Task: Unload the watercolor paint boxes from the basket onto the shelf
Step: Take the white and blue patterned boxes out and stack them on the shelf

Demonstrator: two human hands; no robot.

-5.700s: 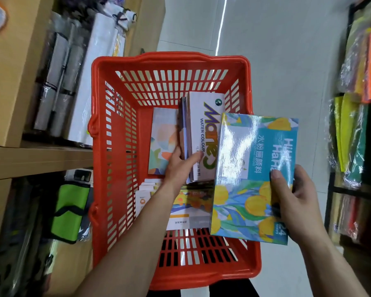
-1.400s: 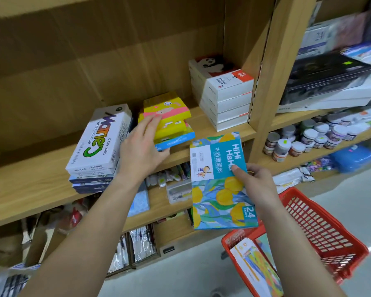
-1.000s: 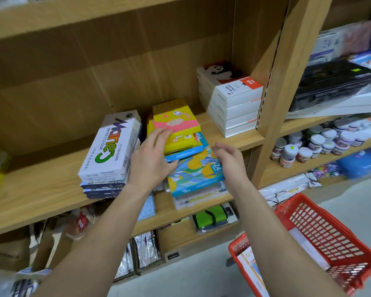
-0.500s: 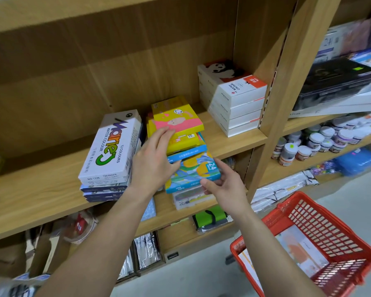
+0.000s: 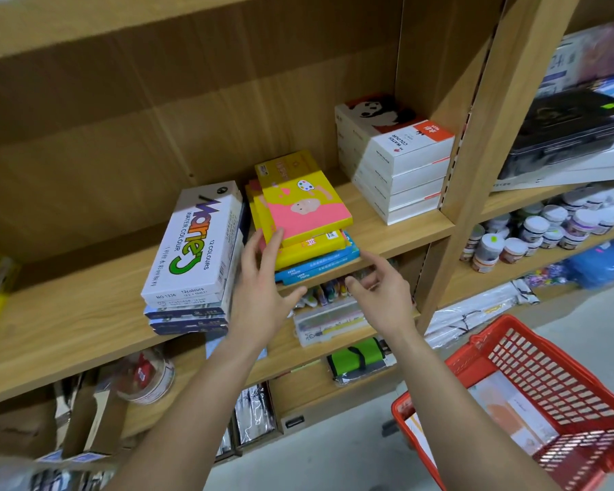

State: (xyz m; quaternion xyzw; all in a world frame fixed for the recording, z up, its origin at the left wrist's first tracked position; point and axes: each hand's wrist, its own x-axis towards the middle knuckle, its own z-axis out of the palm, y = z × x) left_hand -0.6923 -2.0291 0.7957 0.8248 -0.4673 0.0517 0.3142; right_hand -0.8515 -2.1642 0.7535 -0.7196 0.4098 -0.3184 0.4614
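Head view, wooden shelf: at 9 o'clock of centre a stack of white boxes, top face reading "Marie's WATER COLOUR", "12 COLOURS", end label "NO.1336 12colours". Just beside it toward 3 o'clock, a yellow and pink box with a palette drawing lies skewed on top of more yellow boxes, these resting on two blue boxes at the shelf's front edge; spine print on the blue ones too small to read. At 2 o'clock of centre, a stack of white boxes with a panda picture, red tab, "WATER COLOUR" on the top face. Red basket sits at 4 o'clock on the floor, well apart from the shelf; flat pale boxes lie inside, print unreadable. Small white-lidded jars fill the next bay at 3 o'clock. Left hand: fingers extended, fingertips touching the near edge of the yellow stack, thumb spread, gripping nothing. Right hand: loosely curled and empty, hovering just in front of the blue boxes, not touching.
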